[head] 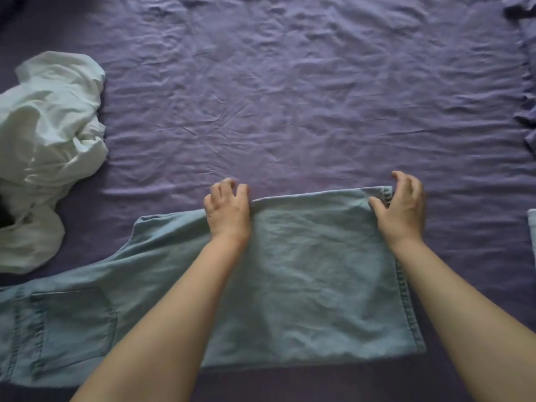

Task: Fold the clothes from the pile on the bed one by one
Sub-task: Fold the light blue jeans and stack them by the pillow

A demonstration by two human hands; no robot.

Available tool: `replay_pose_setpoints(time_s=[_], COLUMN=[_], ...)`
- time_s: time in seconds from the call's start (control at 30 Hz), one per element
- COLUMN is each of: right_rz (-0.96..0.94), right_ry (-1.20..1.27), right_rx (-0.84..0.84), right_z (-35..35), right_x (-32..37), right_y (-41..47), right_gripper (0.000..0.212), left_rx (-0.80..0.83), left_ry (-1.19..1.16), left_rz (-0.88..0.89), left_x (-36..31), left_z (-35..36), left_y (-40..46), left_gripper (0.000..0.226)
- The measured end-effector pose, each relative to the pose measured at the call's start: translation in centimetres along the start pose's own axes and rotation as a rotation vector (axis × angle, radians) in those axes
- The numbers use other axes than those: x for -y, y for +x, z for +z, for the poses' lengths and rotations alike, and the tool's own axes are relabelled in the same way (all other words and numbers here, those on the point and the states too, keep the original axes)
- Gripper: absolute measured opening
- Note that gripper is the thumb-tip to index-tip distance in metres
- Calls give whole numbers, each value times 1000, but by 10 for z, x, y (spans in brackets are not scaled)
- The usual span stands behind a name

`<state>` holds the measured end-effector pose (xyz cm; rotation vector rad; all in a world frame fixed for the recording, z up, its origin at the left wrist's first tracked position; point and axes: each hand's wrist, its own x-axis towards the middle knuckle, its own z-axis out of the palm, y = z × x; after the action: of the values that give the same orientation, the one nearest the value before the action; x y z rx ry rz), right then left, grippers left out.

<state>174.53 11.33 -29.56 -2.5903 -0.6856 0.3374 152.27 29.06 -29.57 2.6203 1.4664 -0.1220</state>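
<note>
Light-blue jeans (pixel 304 271) lie flat across the near part of the purple bed sheet (pixel 290 97), with a back pocket (pixel 72 326) at the lower left and a stitched hem along the right side. My left hand (pixel 227 210) sits on the far edge of the jeans, its fingers curled over that edge. At the far right corner of the jeans is my right hand (pixel 401 204), thumb on top of the fabric and fingers curled round the corner. A crumpled white garment (pixel 46 146) lies in a heap at the left.
A strip of another light-blue item (pixel 532 233) shows at the right edge. Ruffled purple fabric (pixel 526 82) runs down the far right side. A dark patch (pixel 4 216) shows beside the white heap.
</note>
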Motion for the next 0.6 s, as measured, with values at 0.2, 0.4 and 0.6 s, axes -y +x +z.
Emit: replay_pose_setpoints(time_s=[0.2, 0.4, 0.6], right_rz=[-452, -503, -573], right_ry=[-226, -361, -574], right_rx=[82, 513, 647], right_z=[7, 4, -17], right_x=[-20, -54, -69], right_y=[-68, -105, -118], right_gripper=[62, 96, 125], left_rx=[186, 587, 672], left_ry=[-283, 21, 37], left_rz=[55, 176, 116], left_x=[-57, -91, -97], left_z=[13, 20, 15], left_y=[-75, -128, -155], left_gripper=[47, 89, 106])
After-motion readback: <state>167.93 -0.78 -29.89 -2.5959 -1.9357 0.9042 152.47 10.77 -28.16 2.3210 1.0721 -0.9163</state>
